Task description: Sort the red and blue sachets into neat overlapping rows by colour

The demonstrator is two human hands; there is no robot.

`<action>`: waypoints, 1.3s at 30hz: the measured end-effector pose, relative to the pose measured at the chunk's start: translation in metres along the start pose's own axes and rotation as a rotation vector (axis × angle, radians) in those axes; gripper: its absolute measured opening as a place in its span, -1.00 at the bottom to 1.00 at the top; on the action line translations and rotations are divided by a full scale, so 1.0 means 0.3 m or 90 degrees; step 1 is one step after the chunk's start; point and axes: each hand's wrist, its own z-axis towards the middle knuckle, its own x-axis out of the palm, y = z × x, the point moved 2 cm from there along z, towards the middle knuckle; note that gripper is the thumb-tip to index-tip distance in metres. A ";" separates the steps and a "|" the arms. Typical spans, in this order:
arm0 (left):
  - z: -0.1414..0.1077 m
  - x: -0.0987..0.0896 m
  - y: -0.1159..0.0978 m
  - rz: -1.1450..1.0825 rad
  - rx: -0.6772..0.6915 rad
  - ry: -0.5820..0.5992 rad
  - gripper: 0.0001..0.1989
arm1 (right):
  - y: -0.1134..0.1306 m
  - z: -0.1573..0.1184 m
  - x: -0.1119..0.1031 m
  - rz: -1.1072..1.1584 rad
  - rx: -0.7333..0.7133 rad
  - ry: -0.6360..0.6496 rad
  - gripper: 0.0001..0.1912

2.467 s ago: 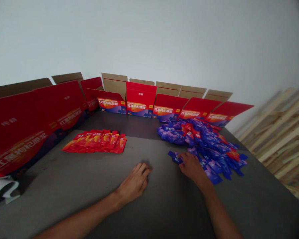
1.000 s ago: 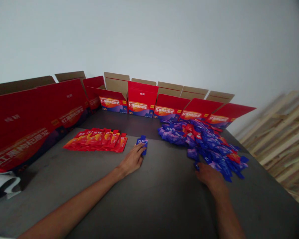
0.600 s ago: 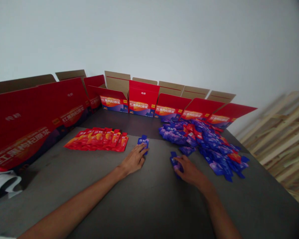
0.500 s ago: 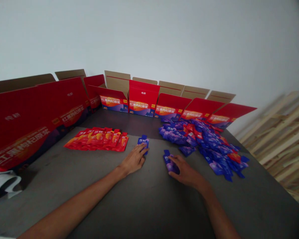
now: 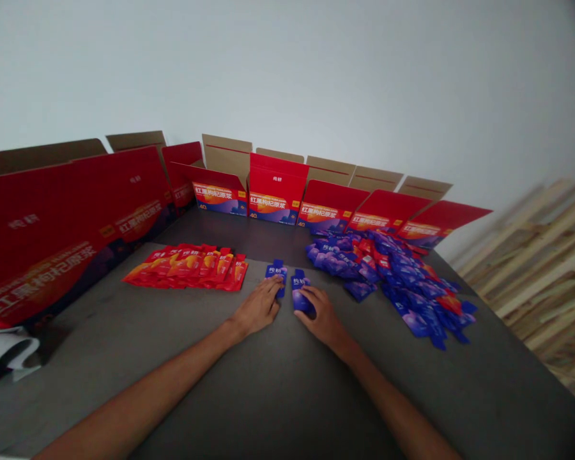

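Two blue sachets stand out near the middle of the grey table [image 5: 249, 383]. My left hand [image 5: 259, 308] rests with its fingertips on the left blue sachet [image 5: 275, 271], pressing it flat. Thumb and fingers of my right hand [image 5: 322, 314] grip the right blue sachet [image 5: 299, 283], just beside the first with a narrow gap. To the left lies an overlapping row of red sachets [image 5: 189, 265]. On the right is a loose heap of blue sachets [image 5: 407, 275] with a few red ones mixed in.
Open red cartons [image 5: 275, 198] line the back of the table. Larger red cartons [image 5: 71, 230] stand along the left side. A white and black crumpled item [image 5: 9, 351] lies at the left edge. Wooden slats [image 5: 546, 275] are beyond the table's right edge.
My right hand has moved left and slightly away from me, bringing its blue sachet close beside the other one. My left hand has stayed nearly still.
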 end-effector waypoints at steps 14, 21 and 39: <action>-0.006 0.007 0.010 0.006 0.007 0.006 -0.36 | 0.015 0.130 0.110 -0.008 -0.027 -0.029 -0.55; 0.007 -0.017 -0.014 0.034 0.016 0.020 -0.33 | -0.062 0.152 -0.034 -0.229 0.016 -0.125 -0.47; 0.032 -0.004 0.068 0.020 0.017 -0.005 -0.60 | -0.042 0.058 -0.082 -0.215 -0.046 0.044 -0.60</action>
